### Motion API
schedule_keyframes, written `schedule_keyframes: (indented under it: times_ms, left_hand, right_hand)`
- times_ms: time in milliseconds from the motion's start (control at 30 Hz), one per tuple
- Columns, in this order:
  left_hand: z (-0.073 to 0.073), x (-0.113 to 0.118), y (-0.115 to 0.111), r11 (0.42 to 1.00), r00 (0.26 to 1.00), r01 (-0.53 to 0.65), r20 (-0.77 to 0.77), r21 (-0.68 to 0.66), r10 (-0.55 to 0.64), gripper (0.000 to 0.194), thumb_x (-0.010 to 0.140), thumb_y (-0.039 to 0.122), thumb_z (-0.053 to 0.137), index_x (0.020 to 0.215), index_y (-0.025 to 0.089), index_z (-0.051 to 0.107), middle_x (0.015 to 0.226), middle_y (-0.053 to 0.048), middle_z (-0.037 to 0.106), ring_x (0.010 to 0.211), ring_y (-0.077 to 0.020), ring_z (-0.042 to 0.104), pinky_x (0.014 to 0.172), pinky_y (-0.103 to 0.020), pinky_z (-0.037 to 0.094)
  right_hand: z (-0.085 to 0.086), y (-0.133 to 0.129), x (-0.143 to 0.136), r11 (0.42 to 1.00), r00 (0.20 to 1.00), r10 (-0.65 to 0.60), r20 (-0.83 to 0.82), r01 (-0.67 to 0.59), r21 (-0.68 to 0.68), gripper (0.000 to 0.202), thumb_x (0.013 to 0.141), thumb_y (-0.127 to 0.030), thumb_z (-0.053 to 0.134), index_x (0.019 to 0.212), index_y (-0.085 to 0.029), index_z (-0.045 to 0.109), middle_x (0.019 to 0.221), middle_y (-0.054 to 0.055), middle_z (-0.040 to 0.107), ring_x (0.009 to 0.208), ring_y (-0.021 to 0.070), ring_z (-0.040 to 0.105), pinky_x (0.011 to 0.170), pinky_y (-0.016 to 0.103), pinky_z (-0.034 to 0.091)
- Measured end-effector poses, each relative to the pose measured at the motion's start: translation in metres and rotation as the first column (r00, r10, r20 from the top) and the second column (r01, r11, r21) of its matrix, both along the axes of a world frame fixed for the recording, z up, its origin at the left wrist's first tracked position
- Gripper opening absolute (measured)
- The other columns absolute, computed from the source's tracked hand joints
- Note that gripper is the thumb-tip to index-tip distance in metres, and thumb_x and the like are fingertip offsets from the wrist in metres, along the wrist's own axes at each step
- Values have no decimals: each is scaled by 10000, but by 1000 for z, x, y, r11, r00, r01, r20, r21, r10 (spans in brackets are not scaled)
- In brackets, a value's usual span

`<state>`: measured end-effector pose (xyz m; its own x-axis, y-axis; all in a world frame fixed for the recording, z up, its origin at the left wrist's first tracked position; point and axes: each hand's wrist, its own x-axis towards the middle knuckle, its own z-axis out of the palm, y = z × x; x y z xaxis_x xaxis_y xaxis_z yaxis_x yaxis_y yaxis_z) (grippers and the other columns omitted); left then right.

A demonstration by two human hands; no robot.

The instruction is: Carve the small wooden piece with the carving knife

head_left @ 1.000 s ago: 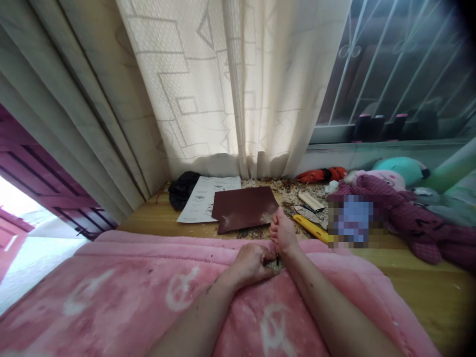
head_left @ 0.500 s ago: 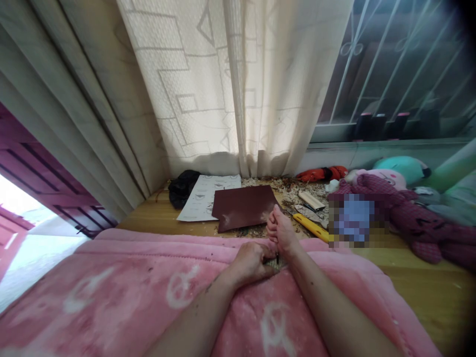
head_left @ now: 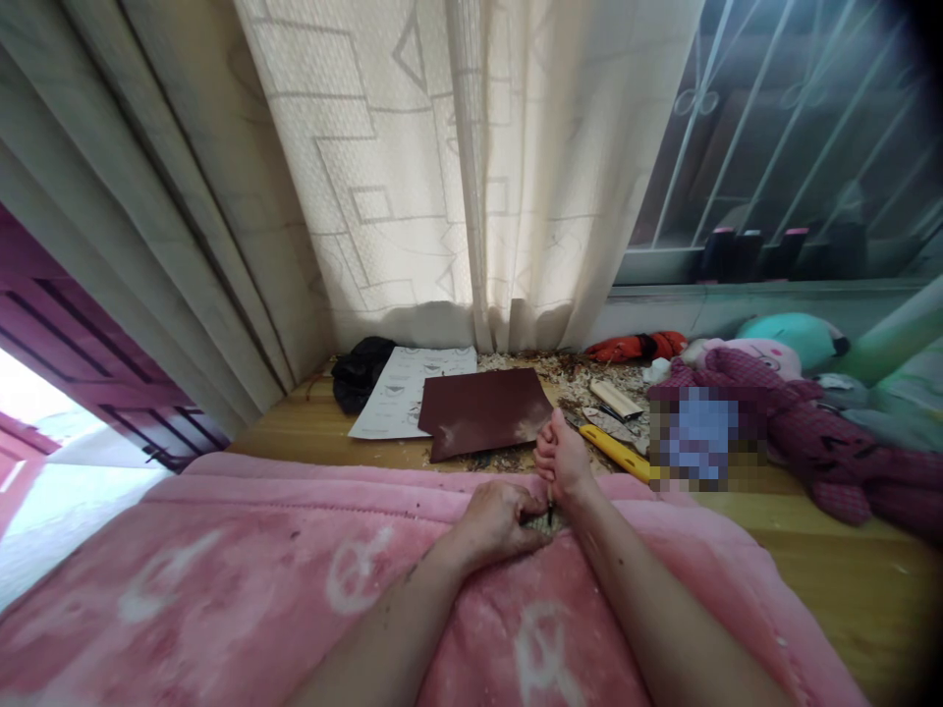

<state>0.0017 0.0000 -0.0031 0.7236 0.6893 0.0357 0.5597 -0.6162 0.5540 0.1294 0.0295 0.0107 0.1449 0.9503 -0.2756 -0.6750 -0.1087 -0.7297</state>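
Note:
My left hand (head_left: 497,520) is closed on a small pale, rough piece (head_left: 541,520), pinched between thumb and fingers just above the blanket. Close beside it, my right hand (head_left: 566,460) makes a fist around a thin tool (head_left: 550,513). Only the tool's narrow dark end shows, pointing down at the pale piece; its handle is hidden in the fist. Beyond my hands lies a dark brown sheet (head_left: 482,410), partly over a printed white paper (head_left: 383,393).
A pink blanket (head_left: 243,560) covers the near side of the wooden surface (head_left: 825,579). Shavings (head_left: 575,378) litter the back, around a yellow utility knife (head_left: 617,452) and a pale block (head_left: 616,400). Soft toys (head_left: 817,442) lie at right, a black bag (head_left: 358,376) at left.
My right fist has shifted slightly to the right with the tool. My left hand stays almost in place on the pale piece.

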Motion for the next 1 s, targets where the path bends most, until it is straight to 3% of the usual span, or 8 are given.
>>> schedule_keyframes:
  times_ms: [67, 200, 300, 367, 500, 700, 867, 1000]
  left_hand:
    - [0, 0, 0, 1000, 1000, -4, 16, -3, 4, 132, 652, 238, 601, 580, 150, 534, 545, 51, 436, 529, -73, 380, 503, -208, 220]
    - [2, 0, 0, 999, 1000, -14, 24, -39, 15, 112, 660, 256, 602, 615, 158, 572, 571, 53, 481, 543, -78, 395, 509, -206, 230]
    - [6, 0, -1, 997, 999, -3, 32, -75, 6, 97, 686, 265, 584, 696, 175, 621, 630, 51, 550, 590, -89, 447, 532, -197, 253]
    - [7, 0, -1, 996, 999, 3, 33, -84, 0, 112, 699, 266, 572, 740, 183, 636, 669, 45, 580, 621, -99, 473, 545, -192, 268]
    - [7, 0, -1, 998, 1000, 3, 27, -55, -1, 115, 703, 258, 558, 735, 172, 627, 650, 33, 569, 596, -99, 465, 544, -191, 277]
    - [3, 0, 0, 1000, 1000, 2, 2, -8, -2, 117, 692, 268, 567, 661, 157, 586, 606, 29, 526, 580, -98, 446, 547, -198, 273]
    - [0, -1, 1, 1000, 1000, 14, 9, -10, -14, 121, 696, 279, 569, 686, 162, 597, 630, 35, 535, 586, -93, 447, 548, -204, 267]
    - [0, -1, 2, 1000, 1000, 10, -1, -26, -10, 137, 700, 286, 569, 724, 161, 621, 637, 40, 537, 593, -91, 442, 546, -205, 263]
  right_hand:
    - [2, -1, 4, 975, 976, 197, -92, -184, 127, 422, 818, -510, 413, 552, -199, 309, 364, -105, 181, 302, 42, 61, 248, 132, 73]
    - [2, -6, 10, 823, 844, 519, -135, -451, 345, 416, 817, -491, 441, 549, -191, 331, 391, -99, 179, 320, 41, 60, 248, 125, 124]
    - [2, -10, 15, 726, 744, 657, -123, -581, 369, 411, 828, -486, 436, 560, -187, 350, 403, -97, 189, 324, 38, 61, 249, 120, 141]
    - [1, -10, 18, 709, 722, 680, -128, -602, 368, 404, 833, -480, 435, 567, -186, 358, 409, -97, 192, 324, 37, 59, 247, 119, 145]
    - [-1, -8, 23, 802, 817, 551, -171, -461, 380, 389, 829, -460, 456, 570, -187, 357, 413, -100, 177, 325, 36, 49, 247, 117, 131]
    - [-1, -6, 23, 936, 943, 269, -198, -207, 286, 367, 802, -438, 489, 573, -196, 337, 410, -101, 179, 330, 48, 56, 256, 128, 112]
    - [1, -7, 21, 978, 992, 35, -120, -9, 210, 413, 784, -530, 455, 574, -204, 314, 403, -105, 173, 323, 54, 66, 262, 146, 118]
    - [1, -7, 20, 981, 995, -63, -79, 76, 177, 446, 769, -588, 429, 571, -204, 318, 393, -103, 187, 309, 53, 91, 267, 157, 126]
